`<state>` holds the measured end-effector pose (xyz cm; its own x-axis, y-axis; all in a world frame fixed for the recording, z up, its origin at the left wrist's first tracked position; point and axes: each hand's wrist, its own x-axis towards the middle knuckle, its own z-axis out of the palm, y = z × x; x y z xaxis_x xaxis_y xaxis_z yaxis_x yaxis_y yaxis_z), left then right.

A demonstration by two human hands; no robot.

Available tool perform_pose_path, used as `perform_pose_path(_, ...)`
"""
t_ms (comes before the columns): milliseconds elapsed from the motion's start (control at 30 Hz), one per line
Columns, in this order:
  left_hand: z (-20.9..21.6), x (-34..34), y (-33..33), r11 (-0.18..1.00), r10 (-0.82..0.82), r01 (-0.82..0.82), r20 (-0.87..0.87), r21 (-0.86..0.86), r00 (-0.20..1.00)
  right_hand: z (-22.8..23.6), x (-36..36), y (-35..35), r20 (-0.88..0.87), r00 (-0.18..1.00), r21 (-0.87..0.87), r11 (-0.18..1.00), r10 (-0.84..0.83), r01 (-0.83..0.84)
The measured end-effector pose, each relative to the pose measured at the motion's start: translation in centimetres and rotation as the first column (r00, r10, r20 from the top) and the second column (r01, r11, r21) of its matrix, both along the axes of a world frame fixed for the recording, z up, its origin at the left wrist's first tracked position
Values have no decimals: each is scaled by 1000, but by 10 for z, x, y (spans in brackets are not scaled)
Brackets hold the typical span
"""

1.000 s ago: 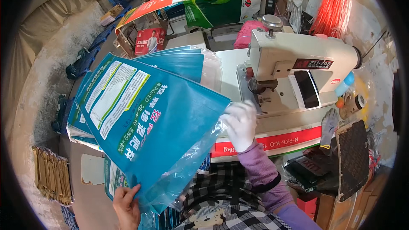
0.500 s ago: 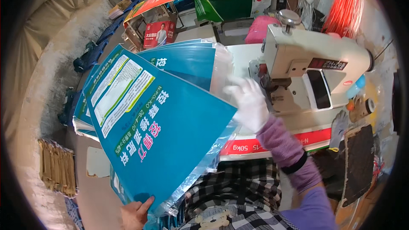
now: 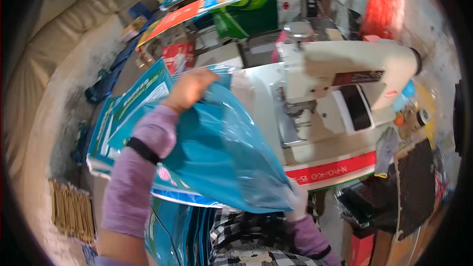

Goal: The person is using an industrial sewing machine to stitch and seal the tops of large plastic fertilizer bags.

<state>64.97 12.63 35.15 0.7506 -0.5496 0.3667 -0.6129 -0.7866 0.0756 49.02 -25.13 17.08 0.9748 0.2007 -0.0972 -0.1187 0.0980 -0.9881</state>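
Observation:
A teal printed sack (image 3: 207, 143) with a clear plastic edge lies slanted and bent in front of me. My bare left hand (image 3: 193, 87) is closed on its far edge, beside the stack of similar teal sacks (image 3: 111, 133). Down at the near right corner, my right hand (image 3: 298, 201), in a white glove, grips the same sack; its fingers are partly hidden behind the material. Just right of the sack stands a cream sewing machine (image 3: 345, 51) on a white table (image 3: 263, 81).
Beyond the machine table is a bench with a green sheet (image 3: 256, 17) and a red box (image 3: 177, 56). Red strands (image 3: 384, 5) hang at the far right. A dark phone-like slab (image 3: 355, 106) lies under the machine arm. Brown bundles (image 3: 73, 212) stand at left.
My left hand has moved from the sack's near corner up to its far edge. My right hand has come down to the near right corner. The sack has turned and bent.

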Motion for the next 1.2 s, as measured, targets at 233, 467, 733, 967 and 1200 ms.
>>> perform_pose_path(233,-134,77,-124,947,-82,-56,-407,-317,910,-26,-44,-83,-138,948,-107,956,-288,275)
perform_pose_path(467,-165,87,-131,843,-159,-94,-411,-530,898,-56,-35,-105,499,820,-681,712,280,171)
perform_pose_path(733,-136,77,-121,924,-360,278,-356,-261,862,-53,-46,-103,290,950,-535,843,118,59)
perform_pose_path(967,-151,92,-128,920,-255,75,-443,-386,860,-39,-59,-91,48,987,-202,966,-156,163)
perform_pose_path(1200,-47,-1,-205,991,-123,90,-454,-94,882,-15,-16,-63,385,922,-533,824,35,191)
